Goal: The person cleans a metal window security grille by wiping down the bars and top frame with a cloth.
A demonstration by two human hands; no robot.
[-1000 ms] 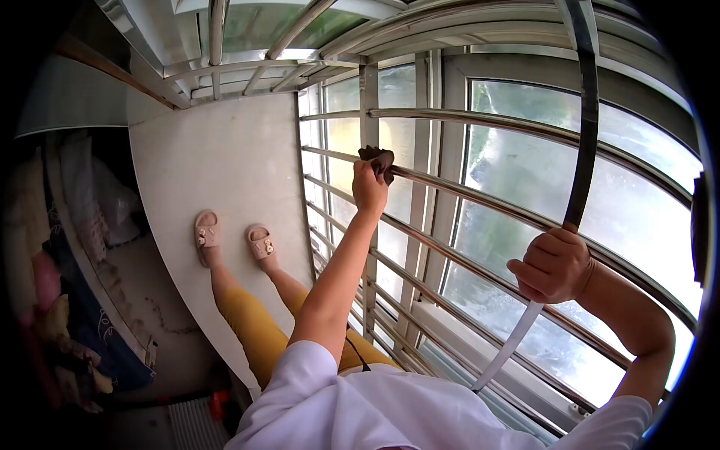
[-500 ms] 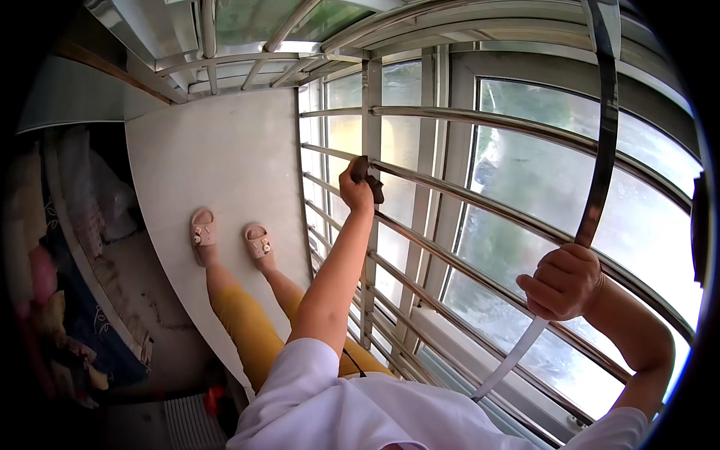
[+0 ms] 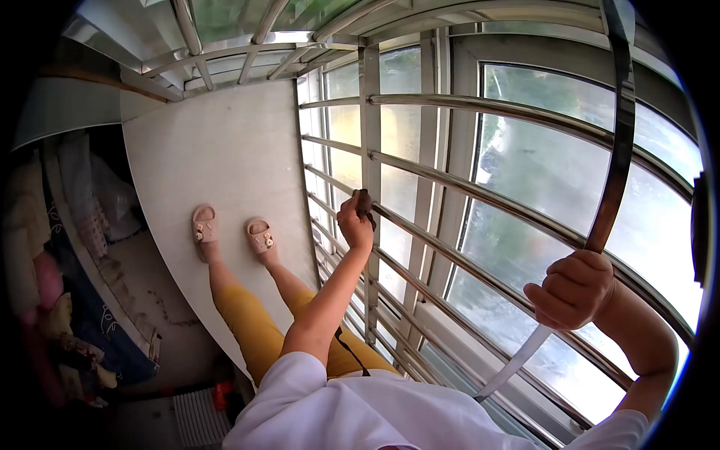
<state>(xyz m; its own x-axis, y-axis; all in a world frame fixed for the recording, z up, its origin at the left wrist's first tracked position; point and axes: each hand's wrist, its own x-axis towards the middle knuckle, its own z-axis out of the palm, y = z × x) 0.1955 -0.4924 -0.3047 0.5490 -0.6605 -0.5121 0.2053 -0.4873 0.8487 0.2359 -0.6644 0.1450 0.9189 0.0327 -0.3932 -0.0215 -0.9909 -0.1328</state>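
Observation:
My left hand is closed on a dark brown cloth. It presses the cloth against the upright metal post of the window grille, where a horizontal bar meets it. Further right, my right hand is wrapped round a flat, shiny metal upright of the same grille. Several round steel bars run between the two uprights. Part of the cloth is hidden behind my left fingers.
Frosted window panes stand behind the bars. I stand in pink slippers on a pale ledge. Beyond its left edge, lower down, lie cloths and bags. More metal bars cross the top.
My left hand has slid down the post with the cloth, nearer to my body. My right hand keeps its grip on the upright. The view has shifted slightly.

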